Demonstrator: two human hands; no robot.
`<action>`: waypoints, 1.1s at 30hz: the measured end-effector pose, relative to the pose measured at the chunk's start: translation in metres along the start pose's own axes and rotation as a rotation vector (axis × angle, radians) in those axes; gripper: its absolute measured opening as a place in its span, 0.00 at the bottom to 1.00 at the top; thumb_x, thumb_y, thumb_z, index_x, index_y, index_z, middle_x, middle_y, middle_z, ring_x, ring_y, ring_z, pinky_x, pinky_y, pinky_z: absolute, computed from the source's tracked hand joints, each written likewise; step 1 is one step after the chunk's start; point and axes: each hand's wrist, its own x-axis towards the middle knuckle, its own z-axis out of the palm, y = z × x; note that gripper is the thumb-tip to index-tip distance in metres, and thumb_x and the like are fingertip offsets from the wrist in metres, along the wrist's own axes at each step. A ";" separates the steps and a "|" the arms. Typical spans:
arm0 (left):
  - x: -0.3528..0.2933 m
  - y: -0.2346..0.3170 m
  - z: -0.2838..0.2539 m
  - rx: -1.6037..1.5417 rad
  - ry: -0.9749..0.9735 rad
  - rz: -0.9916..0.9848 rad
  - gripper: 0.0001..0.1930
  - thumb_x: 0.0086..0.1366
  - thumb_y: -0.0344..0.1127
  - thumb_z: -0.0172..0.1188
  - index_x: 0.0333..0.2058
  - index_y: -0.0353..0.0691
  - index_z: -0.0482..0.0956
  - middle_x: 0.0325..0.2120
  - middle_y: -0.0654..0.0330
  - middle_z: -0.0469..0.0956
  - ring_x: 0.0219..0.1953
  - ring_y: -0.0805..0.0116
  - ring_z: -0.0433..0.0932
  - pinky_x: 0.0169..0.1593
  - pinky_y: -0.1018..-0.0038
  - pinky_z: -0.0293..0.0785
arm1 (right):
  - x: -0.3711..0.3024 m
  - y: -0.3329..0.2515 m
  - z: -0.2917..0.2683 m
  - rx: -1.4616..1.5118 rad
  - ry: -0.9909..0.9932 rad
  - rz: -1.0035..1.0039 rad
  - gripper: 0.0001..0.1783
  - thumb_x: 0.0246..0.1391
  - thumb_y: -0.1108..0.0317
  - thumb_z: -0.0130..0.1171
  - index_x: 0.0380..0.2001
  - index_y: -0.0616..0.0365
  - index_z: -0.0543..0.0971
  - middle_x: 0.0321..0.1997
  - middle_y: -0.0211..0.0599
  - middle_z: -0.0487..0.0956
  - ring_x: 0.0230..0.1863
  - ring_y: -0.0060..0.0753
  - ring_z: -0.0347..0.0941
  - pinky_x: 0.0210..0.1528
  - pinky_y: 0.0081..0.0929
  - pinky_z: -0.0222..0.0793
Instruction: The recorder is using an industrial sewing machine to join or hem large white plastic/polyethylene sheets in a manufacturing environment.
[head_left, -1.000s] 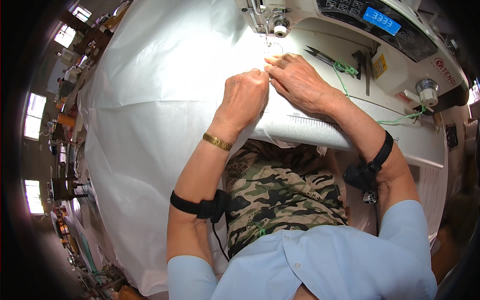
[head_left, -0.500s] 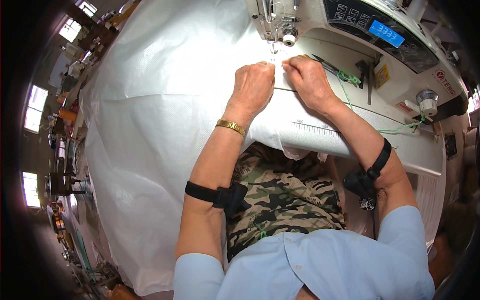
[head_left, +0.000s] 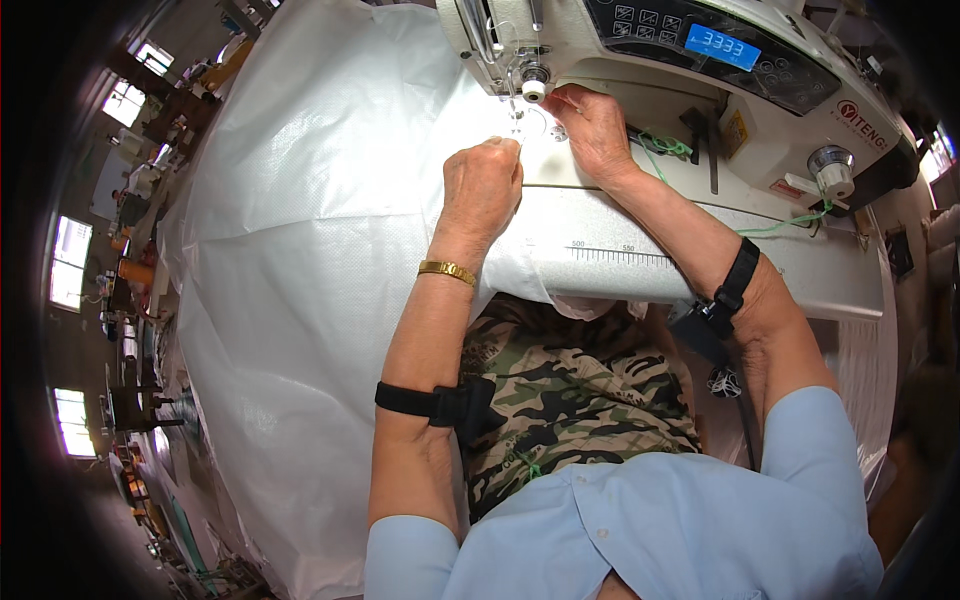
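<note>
A large white woven plastic sheet (head_left: 310, 300) spreads over the left side and runs up to the needle area of a sewing machine (head_left: 630, 75). Just in front of the presser foot (head_left: 516, 118), my left hand (head_left: 482, 190) is closed, its fingers pinching the sheet's edge under the bright lamp. My right hand (head_left: 597, 135) is to the right of the needle, fingers curled beneath the machine head. Its fingertips are partly hidden beside the white round knob (head_left: 534, 90); whatever they pinch is too small to make out.
Green thread (head_left: 665, 146) lies on the machine bed, beside a dark metal bar (head_left: 708, 150). A ruler scale (head_left: 620, 255) runs along the silver front edge (head_left: 700, 285). The machine's arm carries a lit blue display (head_left: 722, 46). Cluttered shelves line the far left.
My right hand has moved up and away from my left, reaching under the machine head. My left hand stays closed near the needle. The whole view has shifted slightly.
</note>
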 end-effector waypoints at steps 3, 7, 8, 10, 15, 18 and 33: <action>-0.003 0.002 -0.003 -0.002 -0.010 -0.010 0.03 0.59 0.26 0.62 0.27 0.35 0.78 0.24 0.55 0.80 0.27 0.58 0.81 0.36 0.64 0.76 | 0.001 0.002 0.001 0.063 -0.012 0.004 0.15 0.60 0.63 0.62 0.41 0.65 0.85 0.40 0.46 0.86 0.40 0.33 0.81 0.48 0.31 0.74; -0.015 0.006 -0.009 -0.040 -0.023 -0.019 0.02 0.59 0.26 0.61 0.27 0.36 0.78 0.24 0.55 0.80 0.26 0.56 0.80 0.35 0.64 0.76 | 0.004 0.007 -0.001 0.031 -0.021 0.016 0.15 0.60 0.62 0.63 0.41 0.65 0.85 0.40 0.46 0.86 0.41 0.33 0.80 0.48 0.31 0.73; -0.019 0.008 -0.011 -0.051 -0.019 -0.016 0.02 0.59 0.26 0.61 0.28 0.36 0.78 0.24 0.55 0.80 0.26 0.56 0.80 0.35 0.64 0.76 | 0.004 0.008 -0.001 0.033 -0.025 -0.026 0.16 0.60 0.62 0.63 0.42 0.65 0.85 0.40 0.46 0.86 0.41 0.33 0.80 0.48 0.31 0.73; -0.028 0.011 -0.014 -0.069 -0.030 -0.036 0.01 0.58 0.26 0.61 0.29 0.36 0.79 0.23 0.55 0.80 0.26 0.56 0.81 0.35 0.63 0.76 | 0.004 0.009 -0.001 0.026 -0.022 -0.057 0.17 0.60 0.60 0.63 0.43 0.65 0.85 0.40 0.47 0.86 0.41 0.34 0.80 0.49 0.31 0.73; -0.034 0.013 -0.015 -0.068 -0.023 -0.037 0.02 0.59 0.26 0.61 0.31 0.36 0.80 0.23 0.55 0.80 0.27 0.57 0.81 0.35 0.64 0.76 | 0.001 0.008 -0.001 -0.013 -0.039 -0.009 0.19 0.62 0.58 0.61 0.44 0.65 0.84 0.41 0.48 0.86 0.41 0.35 0.80 0.49 0.33 0.73; -0.023 0.008 -0.011 -0.055 -0.024 -0.032 0.02 0.59 0.25 0.61 0.32 0.35 0.81 0.24 0.53 0.81 0.28 0.56 0.82 0.36 0.63 0.77 | -0.001 0.004 -0.001 -0.021 -0.053 0.002 0.15 0.64 0.62 0.60 0.40 0.66 0.83 0.35 0.38 0.83 0.36 0.25 0.74 0.43 0.28 0.71; 0.019 -0.024 0.014 -0.094 0.011 -0.090 0.06 0.63 0.29 0.58 0.32 0.34 0.83 0.31 0.48 0.83 0.36 0.50 0.83 0.43 0.58 0.77 | -0.028 -0.024 -0.016 -0.408 -0.116 -0.324 0.13 0.60 0.66 0.59 0.33 0.67 0.83 0.34 0.51 0.83 0.37 0.50 0.79 0.43 0.40 0.71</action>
